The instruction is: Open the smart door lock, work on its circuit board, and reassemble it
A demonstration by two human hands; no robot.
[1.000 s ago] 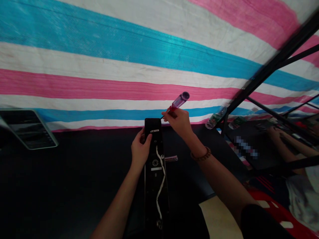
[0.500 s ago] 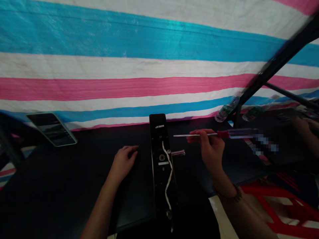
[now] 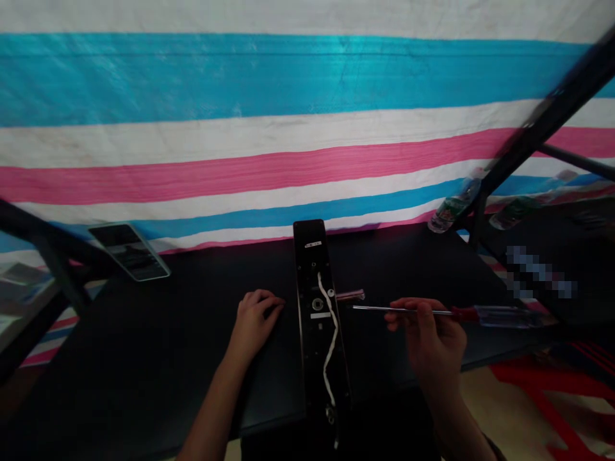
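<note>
A long black door-lock panel (image 3: 314, 378) lies lengthwise in front of me, its near end reaching past the table edge. A white cable (image 3: 331, 349) runs down its face, and a metallic lever handle (image 3: 352, 295) juts out on the right. My left hand (image 3: 256, 318) rests on the table left of the panel, fingers loosely bent, thumb apart, holding nothing. My right hand (image 3: 432, 336) grips a screwdriver (image 3: 502, 316) by its shaft. Its clear and red handle points right, and its tip is just right of the panel, below the lever.
A phone (image 3: 132, 251) leans at the back left of the black table (image 3: 144, 358). Plastic bottles (image 3: 449, 210) stand and lie at the back right, by a dark metal frame (image 3: 542, 128). Striped sheeting (image 3: 288, 77) hangs behind. A red stool (image 3: 533, 384) is at the lower right.
My right hand has come down toward me with the screwdriver, which now points below the lever instead of above it. My left hand is slightly closer to the panel. The view has shifted left.
</note>
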